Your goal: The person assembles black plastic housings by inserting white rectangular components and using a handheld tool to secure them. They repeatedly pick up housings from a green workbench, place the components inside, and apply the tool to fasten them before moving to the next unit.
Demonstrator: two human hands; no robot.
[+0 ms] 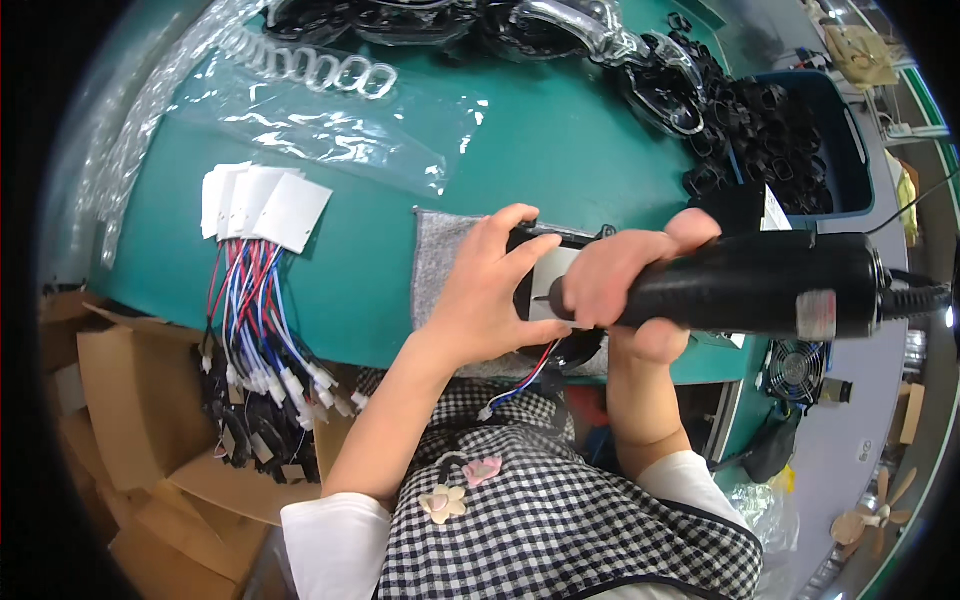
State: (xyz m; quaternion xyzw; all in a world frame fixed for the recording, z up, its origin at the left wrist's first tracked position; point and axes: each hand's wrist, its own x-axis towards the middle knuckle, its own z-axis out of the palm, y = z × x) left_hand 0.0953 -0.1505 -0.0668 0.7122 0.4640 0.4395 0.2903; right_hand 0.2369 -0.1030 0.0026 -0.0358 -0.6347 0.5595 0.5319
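Note:
My right hand [630,275] is wrapped around a thick black electric screwdriver [770,285], held nearly level with its tip pointing left. The tip meets a white plate [551,268] set in a black plastic housing [575,350]. My left hand [475,285] grips this housing from the left, thumb at the near side and fingers at the far side. Red, white and blue wires [530,377] with a connector trail from it toward me. Beneath lies a grey cloth [433,255]. My hands and the screwdriver hide part of the housing.
White plates [290,212] with bundled wires [262,320] lie left, connectors hanging over the table edge. Behind are a clear plastic bag [330,130] and black goggle-shaped parts [660,85]. A dark bin [855,155] of small black parts stands right, cardboard boxes [135,390] lower left.

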